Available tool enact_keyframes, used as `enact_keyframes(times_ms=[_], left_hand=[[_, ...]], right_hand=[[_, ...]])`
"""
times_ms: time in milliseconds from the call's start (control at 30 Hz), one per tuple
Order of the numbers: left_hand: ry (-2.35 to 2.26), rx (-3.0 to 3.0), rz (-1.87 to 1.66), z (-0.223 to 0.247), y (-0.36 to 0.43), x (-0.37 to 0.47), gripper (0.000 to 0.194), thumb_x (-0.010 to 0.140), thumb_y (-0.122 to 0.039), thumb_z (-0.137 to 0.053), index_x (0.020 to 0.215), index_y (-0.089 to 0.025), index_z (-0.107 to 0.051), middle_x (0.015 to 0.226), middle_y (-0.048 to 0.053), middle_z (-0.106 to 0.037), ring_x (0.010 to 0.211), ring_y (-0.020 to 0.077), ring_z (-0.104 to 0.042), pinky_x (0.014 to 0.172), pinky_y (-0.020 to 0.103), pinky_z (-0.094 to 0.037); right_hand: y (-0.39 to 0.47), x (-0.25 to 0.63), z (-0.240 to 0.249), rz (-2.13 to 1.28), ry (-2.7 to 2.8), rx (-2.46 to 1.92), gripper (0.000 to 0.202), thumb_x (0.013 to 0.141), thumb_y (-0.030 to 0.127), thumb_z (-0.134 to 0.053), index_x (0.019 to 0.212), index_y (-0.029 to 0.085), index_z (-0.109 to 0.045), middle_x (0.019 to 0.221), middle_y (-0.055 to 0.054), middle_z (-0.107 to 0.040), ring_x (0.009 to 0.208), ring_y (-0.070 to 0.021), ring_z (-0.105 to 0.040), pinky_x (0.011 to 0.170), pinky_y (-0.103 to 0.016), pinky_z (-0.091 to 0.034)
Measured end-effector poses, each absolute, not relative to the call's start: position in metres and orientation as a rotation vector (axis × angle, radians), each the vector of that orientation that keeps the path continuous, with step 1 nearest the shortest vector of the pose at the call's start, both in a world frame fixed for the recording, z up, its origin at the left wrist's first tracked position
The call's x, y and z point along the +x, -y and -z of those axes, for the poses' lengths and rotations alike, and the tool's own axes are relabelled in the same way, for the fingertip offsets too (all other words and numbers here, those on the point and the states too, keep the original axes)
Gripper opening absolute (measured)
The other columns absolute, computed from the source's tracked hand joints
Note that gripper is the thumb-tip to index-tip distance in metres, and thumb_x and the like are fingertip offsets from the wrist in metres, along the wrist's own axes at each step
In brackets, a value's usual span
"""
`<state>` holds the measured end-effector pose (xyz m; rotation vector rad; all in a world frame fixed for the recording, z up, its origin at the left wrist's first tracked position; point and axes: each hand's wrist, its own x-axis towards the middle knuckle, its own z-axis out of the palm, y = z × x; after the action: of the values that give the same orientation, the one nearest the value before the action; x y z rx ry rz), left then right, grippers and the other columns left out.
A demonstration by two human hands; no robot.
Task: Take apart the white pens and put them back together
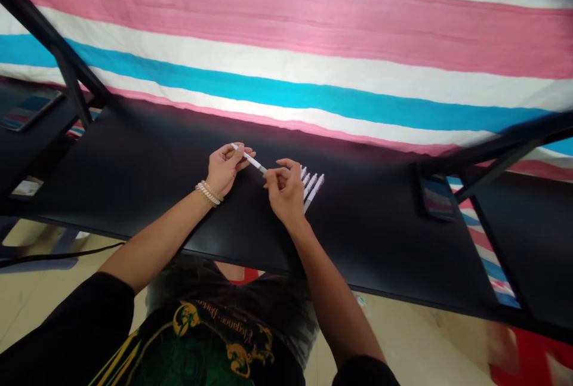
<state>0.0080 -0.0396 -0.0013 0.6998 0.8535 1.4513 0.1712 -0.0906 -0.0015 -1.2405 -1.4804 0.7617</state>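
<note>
Above the black table point(367, 243), a white pen point(252, 161) with a grey grip section is held between both hands. My left hand point(225, 165), with a beaded bracelet point(209, 193) at the wrist, pinches its upper-left end between thumb and fingers. At the pen's other end, my right hand point(286, 192) closes its thumb and index finger on the grey part, other fingers curled. Several more white pens point(314, 186) lie side by side on the table just right of my right hand, which partly hides them.
A striped pink, white and blue cloth point(313, 28) hangs behind the table. Black slanted frame bars point(74, 85) stand at left and right. One phone-like dark slab point(436, 196) lies at the table's right; another point(29, 108) rests on a surface at far left.
</note>
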Motion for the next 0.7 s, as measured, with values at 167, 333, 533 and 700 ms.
enact_keyframes(times_ms=[167, 333, 533, 700], left_hand=[[-0.883, 0.706, -1.449, 0.0025, 0.0389, 0.0075, 0.031, 0.078, -0.034, -0.081, 0.095, -0.013, -0.065, 0.094, 0.009, -0.075, 0.09, 0.0197, -0.074, 0.089, 0.038, -0.058], [-0.877, 0.695, -1.464, 0.0012, 0.0389, 0.0063, 0.032, 0.078, -0.033, -0.082, 0.096, -0.013, -0.065, 0.093, 0.009, -0.075, 0.089, 0.019, -0.074, 0.089, 0.037, -0.058], [-0.857, 0.694, -1.448, 0.0001, 0.0405, 0.0074, 0.032, 0.077, -0.033, -0.082, 0.096, -0.012, -0.065, 0.094, 0.01, -0.074, 0.088, 0.0196, -0.074, 0.085, 0.036, -0.059], [-0.858, 0.693, -1.444, -0.0011, 0.0411, 0.0077, 0.031, 0.077, -0.032, -0.082, 0.095, -0.012, -0.065, 0.093, 0.009, -0.074, 0.087, 0.0197, -0.074, 0.083, 0.035, -0.059]], right_hand=[[0.0912, 0.171, 0.0002, -0.77, 1.496, -1.272, 0.022, 0.096, 0.034, -0.056, 0.112, 0.023, -0.046, 0.084, -0.001, -0.07, 0.063, -0.0137, -0.064, 0.056, -0.025, -0.049], [0.0918, 0.17, -0.0003, -0.784, 1.521, -1.275, 0.02, 0.095, 0.033, -0.057, 0.107, 0.023, -0.046, 0.086, -0.002, -0.07, 0.063, -0.0135, -0.064, 0.056, -0.025, -0.049], [0.0933, 0.1689, -0.0003, -0.823, 1.532, -1.27, 0.017, 0.097, 0.035, -0.053, 0.106, 0.024, -0.044, 0.078, 0.001, -0.067, 0.056, -0.0122, -0.061, 0.052, -0.024, -0.046], [0.0934, 0.1695, 0.0007, -0.849, 1.567, -1.249, 0.017, 0.098, 0.035, -0.052, 0.105, 0.024, -0.042, 0.073, 0.004, -0.063, 0.053, -0.0116, -0.056, 0.052, -0.024, -0.043]])
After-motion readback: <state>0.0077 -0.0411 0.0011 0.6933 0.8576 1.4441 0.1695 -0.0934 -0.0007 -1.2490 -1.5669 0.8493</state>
